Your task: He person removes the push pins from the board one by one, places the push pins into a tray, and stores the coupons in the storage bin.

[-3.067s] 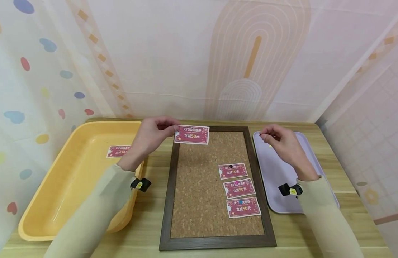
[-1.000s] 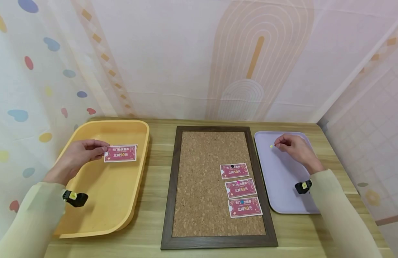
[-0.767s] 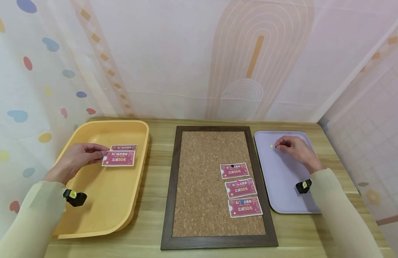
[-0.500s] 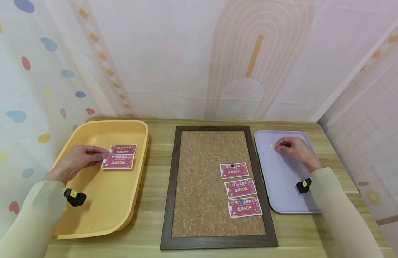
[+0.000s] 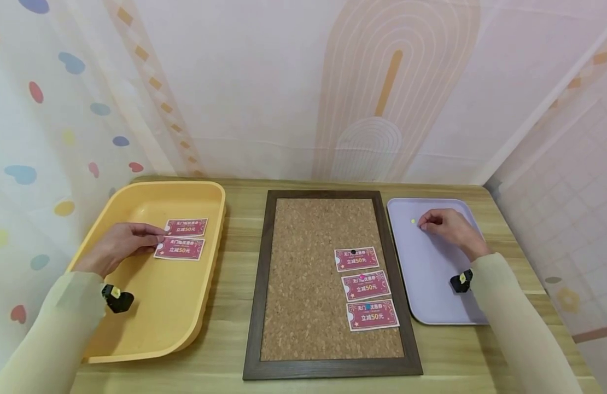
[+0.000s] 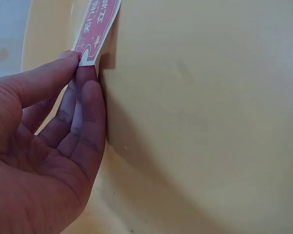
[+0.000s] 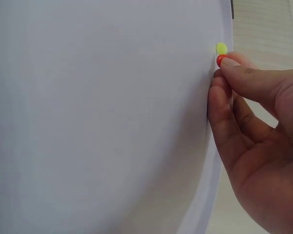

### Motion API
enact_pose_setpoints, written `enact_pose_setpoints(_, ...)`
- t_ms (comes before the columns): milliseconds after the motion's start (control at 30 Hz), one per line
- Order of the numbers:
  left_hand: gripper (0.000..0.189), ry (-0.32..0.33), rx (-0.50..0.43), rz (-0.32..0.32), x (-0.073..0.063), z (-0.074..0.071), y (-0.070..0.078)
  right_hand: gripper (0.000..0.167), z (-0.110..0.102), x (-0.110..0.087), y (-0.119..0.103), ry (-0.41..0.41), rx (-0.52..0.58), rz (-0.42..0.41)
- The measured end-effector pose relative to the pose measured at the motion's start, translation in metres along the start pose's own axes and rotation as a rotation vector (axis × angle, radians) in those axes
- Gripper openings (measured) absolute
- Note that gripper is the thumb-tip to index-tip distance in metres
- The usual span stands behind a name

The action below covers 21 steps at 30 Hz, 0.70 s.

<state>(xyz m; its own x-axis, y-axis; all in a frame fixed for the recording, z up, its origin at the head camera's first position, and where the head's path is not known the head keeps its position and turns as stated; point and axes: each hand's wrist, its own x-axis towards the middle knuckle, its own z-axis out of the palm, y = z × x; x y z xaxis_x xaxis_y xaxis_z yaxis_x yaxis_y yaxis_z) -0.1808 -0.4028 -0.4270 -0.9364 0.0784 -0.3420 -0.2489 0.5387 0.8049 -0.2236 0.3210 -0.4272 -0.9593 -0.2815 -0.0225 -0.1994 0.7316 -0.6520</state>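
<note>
Inside the yellow tub (image 5: 156, 314), my left hand (image 5: 120, 246) pinches the left end of a red coupon (image 5: 181, 249) between thumb and fingers. Just behind it lies another red coupon (image 5: 187, 227), on the tub's floor. At the right, over the lilac tray (image 5: 433, 279), my right hand (image 5: 451, 230) pinches a small red-headed pin (image 7: 221, 61), of which only the round head shows in the right wrist view. A yellow pin (image 5: 413, 221) lies close beside those fingertips on the tray.
Between tub and tray lies a cork board (image 5: 303, 284) in a dark wooden frame. Down its right side are a coupon (image 5: 350, 262) with a black pin, a coupon (image 5: 374, 288) with a pink pin, and a coupon (image 5: 379, 318) with a blue pin. Curtains hang behind.
My left hand has carried the coupon from above the board's top left corner into the tub, lowering it in front of the other coupon. My right hand has come down to the yellow pin.
</note>
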Motion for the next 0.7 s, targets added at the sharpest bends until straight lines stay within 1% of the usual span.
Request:
enact_pose_setpoints(67,0.044,0.003,0.007,0.001,0.001,-0.001,0.000,0.008,0.000,0.000,0.000,-0.003,-0.007,0.010)
enact_pose_setpoints(167,0.047,0.015,0.049,0.008,0.000,-0.002,-0.001,0.010,-0.001,0.001,0.000,-0.006,-0.014,0.018)
enact_pose_setpoints(300,0.049,0.045,0.106,0.033,-0.006,-0.004,0.000,0.011,0.000,0.001,0.000,-0.002,-0.028,0.014)
enact_pose_setpoints(367,0.050,0.072,0.109,0.056,-0.010,-0.005,0.004,0.011,0.000,-0.001,-0.001,0.002,-0.037,0.015)
enact_pose_setpoints(467,0.048,0.128,0.108,0.099,-0.016,-0.003,0.014,0.012,0.000,-0.004,-0.004,0.021,-0.048,0.021)
enact_pose_setpoints(533,0.046,0.177,0.098,0.128,-0.019,0.000,0.024,0.012,-0.001,-0.006,-0.007,0.039,-0.048,0.017)
enact_pose_setpoints(600,0.041,0.219,0.088,0.157,-0.023,0.004,0.035,0.014,-0.002,-0.009,-0.010,0.057,-0.039,0.013)
enact_pose_setpoints(700,0.040,0.275,0.061,0.211,-0.029,0.015,0.053,0.016,-0.001,-0.012,-0.016,0.081,-0.025,0.006)
